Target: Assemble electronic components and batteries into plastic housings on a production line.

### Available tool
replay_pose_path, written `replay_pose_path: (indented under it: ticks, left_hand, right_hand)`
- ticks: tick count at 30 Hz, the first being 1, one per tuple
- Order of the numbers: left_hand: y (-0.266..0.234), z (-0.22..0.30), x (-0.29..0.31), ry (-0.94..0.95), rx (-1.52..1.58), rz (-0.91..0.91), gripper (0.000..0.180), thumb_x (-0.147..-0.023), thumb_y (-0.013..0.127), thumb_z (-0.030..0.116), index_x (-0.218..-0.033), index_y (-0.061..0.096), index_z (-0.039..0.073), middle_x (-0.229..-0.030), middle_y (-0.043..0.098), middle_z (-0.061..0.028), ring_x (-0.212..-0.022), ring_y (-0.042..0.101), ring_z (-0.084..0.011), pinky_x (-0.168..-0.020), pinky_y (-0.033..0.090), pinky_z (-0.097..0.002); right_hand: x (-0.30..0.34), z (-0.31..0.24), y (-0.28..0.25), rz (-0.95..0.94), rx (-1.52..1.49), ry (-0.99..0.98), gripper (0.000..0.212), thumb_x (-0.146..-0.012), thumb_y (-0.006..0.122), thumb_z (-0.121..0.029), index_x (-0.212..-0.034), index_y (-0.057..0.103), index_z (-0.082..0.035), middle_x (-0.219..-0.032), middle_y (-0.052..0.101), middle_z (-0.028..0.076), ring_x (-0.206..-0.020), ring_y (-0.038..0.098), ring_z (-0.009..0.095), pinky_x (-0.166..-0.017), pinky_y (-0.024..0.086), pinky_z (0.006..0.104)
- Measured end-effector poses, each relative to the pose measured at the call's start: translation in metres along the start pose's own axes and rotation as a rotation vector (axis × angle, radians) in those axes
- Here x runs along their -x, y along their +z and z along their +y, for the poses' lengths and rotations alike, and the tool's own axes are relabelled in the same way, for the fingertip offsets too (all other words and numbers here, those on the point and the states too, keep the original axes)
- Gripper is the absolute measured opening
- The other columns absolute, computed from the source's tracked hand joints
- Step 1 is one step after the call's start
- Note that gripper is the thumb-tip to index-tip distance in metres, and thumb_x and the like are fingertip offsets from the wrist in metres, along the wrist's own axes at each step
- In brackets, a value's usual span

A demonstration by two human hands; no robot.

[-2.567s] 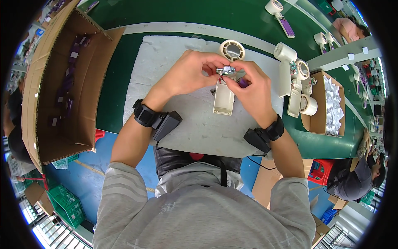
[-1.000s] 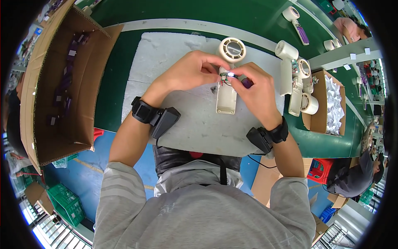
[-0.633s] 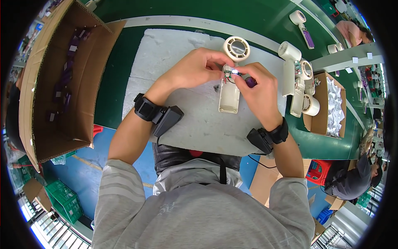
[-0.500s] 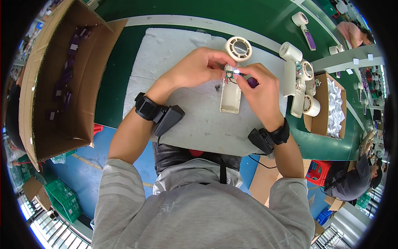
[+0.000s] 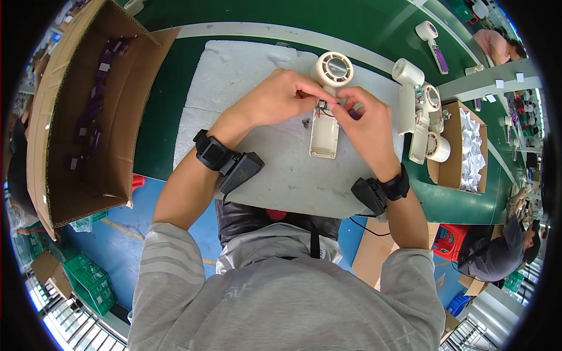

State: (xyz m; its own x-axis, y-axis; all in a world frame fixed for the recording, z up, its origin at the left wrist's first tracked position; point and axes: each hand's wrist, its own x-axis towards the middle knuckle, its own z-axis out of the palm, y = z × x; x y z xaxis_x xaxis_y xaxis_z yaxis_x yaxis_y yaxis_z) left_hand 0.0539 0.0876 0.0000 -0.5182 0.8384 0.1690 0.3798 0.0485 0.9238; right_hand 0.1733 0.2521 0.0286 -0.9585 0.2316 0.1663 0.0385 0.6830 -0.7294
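A cream handheld fan (image 5: 324, 140) lies on the pale foam sheet with its handle casing open, its round head (image 5: 334, 69) pointing away from me. A small green circuit board (image 5: 322, 107) with red and dark wires sits at the top of the hollow handle. My left hand (image 5: 284, 98) reaches in from the left, thumb and fingers pinched at the board. From the other side my right hand (image 5: 370, 120) brings a closed thumb and forefinger to the same spot. What lies between the right fingertips is hidden; a bit of purple shows behind those fingers.
The foam sheet (image 5: 234, 70) covers the green bench. On the left stands a deep cardboard box (image 5: 149, 99) with purple parts inside. Right of the foam are several opened fans (image 5: 418, 143) and a carton (image 5: 436, 169) of white pieces. Another fan (image 5: 430, 38) lies farther back.
The bright glint at the board is no longer visible. My right fingertips have moved slightly away from me, and the fan has shifted slightly left. Less of the purple piece by my right hand shows.
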Motion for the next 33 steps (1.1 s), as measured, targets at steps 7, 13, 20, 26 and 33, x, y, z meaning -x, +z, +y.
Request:
replay_pose_path:
  ticks: [7,13,20,26,33]
  left_hand:
    - [0.0,-0.002,0.0,0.066,-0.004,0.024,0.028,-0.081,0.06,0.004,-0.102,0.075,0.013,-0.083,0.07,-0.0115,-0.068,0.061,-0.0185,-0.069,0.051,-0.0304]
    - [-0.012,0.001,0.001,0.003,0.09,0.011,0.031,-0.082,0.061,0.0,-0.11,0.07,0.009,-0.099,0.067,-0.0099,-0.085,0.063,-0.0186,-0.079,0.051,-0.0304]
    - [-0.017,-0.002,0.003,-0.132,0.162,-0.063,0.035,-0.084,0.061,-0.007,-0.117,0.064,0.005,-0.114,0.062,-0.0057,-0.105,0.059,-0.0161,-0.092,0.049,-0.0296]
    - [-0.014,0.0,-0.002,-0.117,0.211,-0.007,0.034,-0.079,0.065,-0.003,-0.111,0.068,0.007,-0.099,0.067,-0.0054,-0.084,0.062,-0.0126,-0.078,0.051,-0.028]
    - [-0.016,-0.006,0.004,-0.206,0.172,0.052,0.036,-0.075,0.061,-0.008,-0.108,0.067,0.003,-0.091,0.065,-0.0035,-0.077,0.057,-0.0073,-0.069,0.049,-0.0242]
  right_hand:
    - [-0.009,0.004,-0.012,-0.246,-0.133,-0.039,0.032,-0.08,0.073,-0.008,-0.106,0.057,-0.003,-0.087,0.059,0.006,-0.068,0.057,0.01,-0.059,0.048,0.0248]
    - [-0.005,0.004,-0.015,-0.149,0.038,-0.317,0.048,-0.075,0.076,-0.009,-0.115,0.05,-0.005,-0.103,0.057,0.008,-0.067,0.057,0.016,-0.062,0.05,0.0311]
    - [-0.004,0.012,-0.027,-0.056,0.283,-0.27,0.03,-0.072,0.078,-0.008,-0.097,0.063,0.0,-0.088,0.061,0.01,-0.067,0.06,0.026,-0.065,0.051,0.0338]
    - [0.01,0.006,-0.029,-0.071,0.241,-0.19,0.013,-0.074,0.075,-0.007,-0.079,0.068,0.003,-0.08,0.065,0.013,-0.072,0.063,0.032,-0.068,0.052,0.0358]
    - [0.011,0.013,-0.015,-0.073,0.46,-0.398,0.007,-0.074,0.066,-0.004,-0.071,0.063,0.002,-0.075,0.064,0.016,-0.072,0.063,0.035,-0.068,0.053,0.0422]
